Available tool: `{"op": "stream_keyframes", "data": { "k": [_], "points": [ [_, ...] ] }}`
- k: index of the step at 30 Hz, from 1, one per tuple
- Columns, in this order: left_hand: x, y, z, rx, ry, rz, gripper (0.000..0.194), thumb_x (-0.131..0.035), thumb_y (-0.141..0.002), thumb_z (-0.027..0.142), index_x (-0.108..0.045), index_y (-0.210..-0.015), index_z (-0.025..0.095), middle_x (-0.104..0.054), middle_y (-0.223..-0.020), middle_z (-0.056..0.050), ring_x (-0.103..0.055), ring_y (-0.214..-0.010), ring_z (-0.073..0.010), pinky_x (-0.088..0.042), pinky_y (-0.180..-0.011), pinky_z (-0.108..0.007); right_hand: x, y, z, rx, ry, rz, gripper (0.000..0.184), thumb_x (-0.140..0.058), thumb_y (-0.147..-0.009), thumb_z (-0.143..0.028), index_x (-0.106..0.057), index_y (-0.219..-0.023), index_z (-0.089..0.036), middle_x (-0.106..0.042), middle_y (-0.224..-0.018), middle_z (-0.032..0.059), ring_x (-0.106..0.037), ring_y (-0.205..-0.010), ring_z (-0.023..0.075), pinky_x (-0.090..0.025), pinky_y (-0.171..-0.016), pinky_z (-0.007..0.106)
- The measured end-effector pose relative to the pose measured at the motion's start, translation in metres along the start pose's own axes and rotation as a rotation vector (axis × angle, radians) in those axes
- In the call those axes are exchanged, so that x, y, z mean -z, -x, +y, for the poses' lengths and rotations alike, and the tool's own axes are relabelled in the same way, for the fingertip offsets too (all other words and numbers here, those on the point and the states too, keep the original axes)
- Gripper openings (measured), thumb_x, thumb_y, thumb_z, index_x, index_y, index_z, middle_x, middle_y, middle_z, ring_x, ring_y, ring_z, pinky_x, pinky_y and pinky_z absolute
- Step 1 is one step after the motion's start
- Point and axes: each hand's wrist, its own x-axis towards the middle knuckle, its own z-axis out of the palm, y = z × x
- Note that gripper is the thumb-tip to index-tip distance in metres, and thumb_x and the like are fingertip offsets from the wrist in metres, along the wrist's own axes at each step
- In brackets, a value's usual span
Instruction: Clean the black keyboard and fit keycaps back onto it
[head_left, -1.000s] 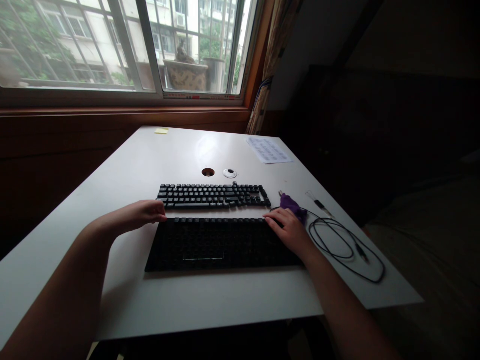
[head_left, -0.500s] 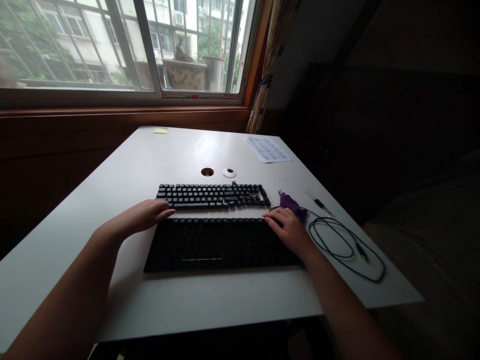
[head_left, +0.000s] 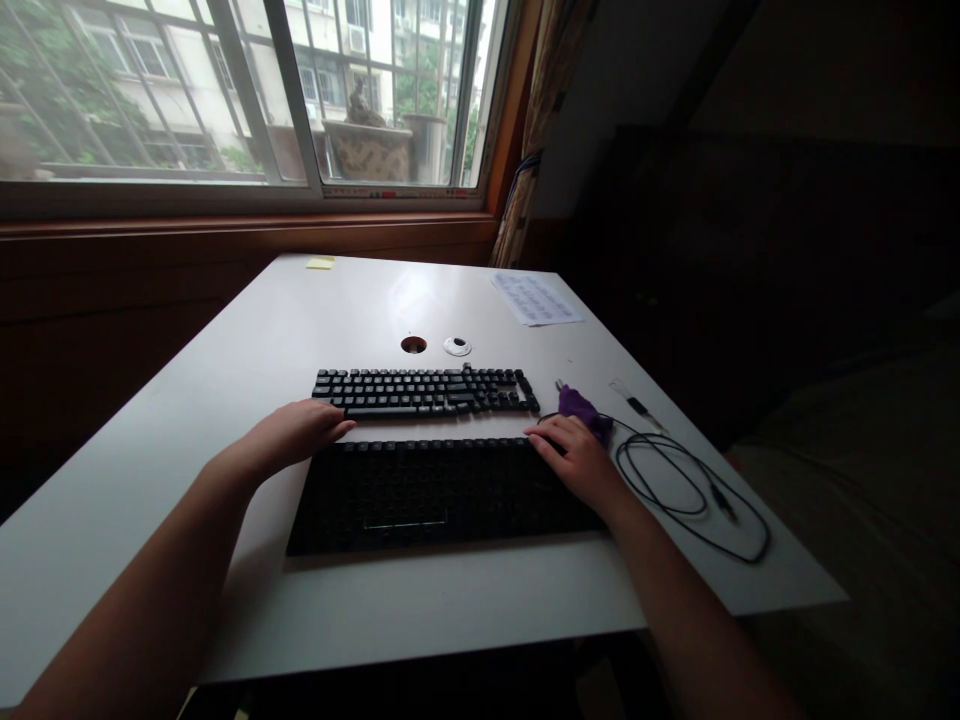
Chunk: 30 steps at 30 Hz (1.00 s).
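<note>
Keycaps sit beside the left hand, its grip unclear, while the right hand rests uncurled on the keyboard

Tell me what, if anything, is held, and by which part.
The right hand rests on the nearer keyboard's right end, no grip visible; whether the left hand holds anything cannot be told.

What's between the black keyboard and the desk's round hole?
Rows of black keycaps lie between the black keyboard and the round hole, with strips of white desk on either side. Shows in the head view.
</note>
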Motion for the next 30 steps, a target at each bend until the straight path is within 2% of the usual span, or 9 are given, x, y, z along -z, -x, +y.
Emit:
{"op": "stream_keyframes", "data": {
  "k": [30],
  "points": [
    [0.0038,0.0027,0.0043,-0.009,-0.048,0.0,0.048,-0.043,-0.099,0.052,-0.061,-0.069,0.019,-0.066,-0.073,-0.008,-0.057,-0.064,-0.0194,-0.038,-0.062,-0.03,0.0003,0.0002,0.0005,0.0,0.004,0.005,0.021,-0.055,-0.1,-0.034,-0.074,-0.105,-0.027,-0.072,-0.102,0.0063,-0.061,-0.1,0.0261,-0.051,-0.093,0.042]
  ]
}}
